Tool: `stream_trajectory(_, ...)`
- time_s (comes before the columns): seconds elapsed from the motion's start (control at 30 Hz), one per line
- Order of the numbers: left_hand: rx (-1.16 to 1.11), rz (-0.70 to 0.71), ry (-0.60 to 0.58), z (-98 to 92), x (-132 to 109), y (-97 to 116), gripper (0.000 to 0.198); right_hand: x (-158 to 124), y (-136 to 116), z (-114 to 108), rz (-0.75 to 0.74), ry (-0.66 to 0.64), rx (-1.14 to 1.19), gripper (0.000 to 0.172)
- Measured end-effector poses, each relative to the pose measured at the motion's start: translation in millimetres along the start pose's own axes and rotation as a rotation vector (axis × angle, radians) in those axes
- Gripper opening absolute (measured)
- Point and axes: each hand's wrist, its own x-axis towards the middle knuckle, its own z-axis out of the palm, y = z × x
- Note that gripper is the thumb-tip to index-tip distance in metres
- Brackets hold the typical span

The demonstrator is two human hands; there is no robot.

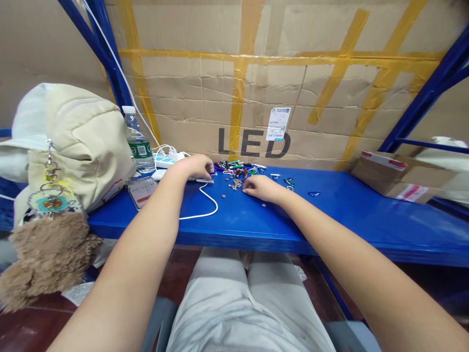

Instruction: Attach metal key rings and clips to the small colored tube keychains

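Note:
My left hand (198,166) is curled at the left side of a pile of colourful carabiners (240,168). Something blue shows at its fingertips, too small to make out. Beside the pile, my right hand (261,188) is closed, thumb and fingers together at the edge of several small coppery, coin-like discs (235,184). Whether a disc is between those fingers is hidden. One loose disc (223,196) lies nearer the front, and a pale round piece (264,205) rests below my right hand. A blue carabiner (314,193) and a green one (288,181) lie to the right.
On the blue table (227,222), a white cable (205,213) curves below my left hand. A phone (142,192), a water bottle (138,142), a power strip (164,160) and a cream backpack (84,132) occupy the left. A cardboard box (399,176) stands right; a large carton (205,107) backs the table.

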Motion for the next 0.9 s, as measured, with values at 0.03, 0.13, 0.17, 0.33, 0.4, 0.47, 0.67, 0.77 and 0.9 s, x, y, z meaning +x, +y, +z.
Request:
stream_trajectory(0.03,-0.027,0.051,0.021,1.3,1.1,3.9,0.029,-0.3,1.1,-0.3,0.005,-0.001,0.022,0.011)
stream_trajectory(0.13,-0.159,0.208,0.037,9.3,6.0,17.8,0.028,-1.6,3.2,-2.6,-0.002,0.060,0.062,0.010)
stream_trajectory(0.17,-0.211,0.252,0.031,12.8,7.9,22.5,0.028,-2.0,3.3,-3.7,-0.010,0.107,0.070,0.010)
stream_trajectory(0.33,-0.313,0.382,0.044,28.0,14.7,38.7,0.025,-3.8,1.3,-10.1,-0.089,0.376,0.179,0.014)
stream_trajectory(0.4,-0.333,0.412,0.044,30.6,15.5,41.2,0.024,-5.0,-0.2,-11.8,-0.123,0.409,0.214,0.015)
stream_trajectory(0.47,-0.338,0.425,0.060,31.2,15.4,42.2,0.024,-6.1,-1.8,-12.6,-0.140,0.410,0.227,0.015)
stream_trajectory(0.67,-0.336,0.420,0.076,29.8,15.2,42.4,0.024,-7.7,-3.9,-12.0,-0.130,0.379,0.268,0.020)
stream_trajectory(0.77,-0.329,0.419,0.076,30.3,16.3,41.2,0.024,-7.8,-3.6,-11.7,-0.129,0.375,0.277,0.023)
stream_trajectory(0.9,-0.307,0.381,0.097,31.3,18.1,36.8,0.024,-6.2,-2.4,-9.9,-0.091,0.342,0.236,0.027)
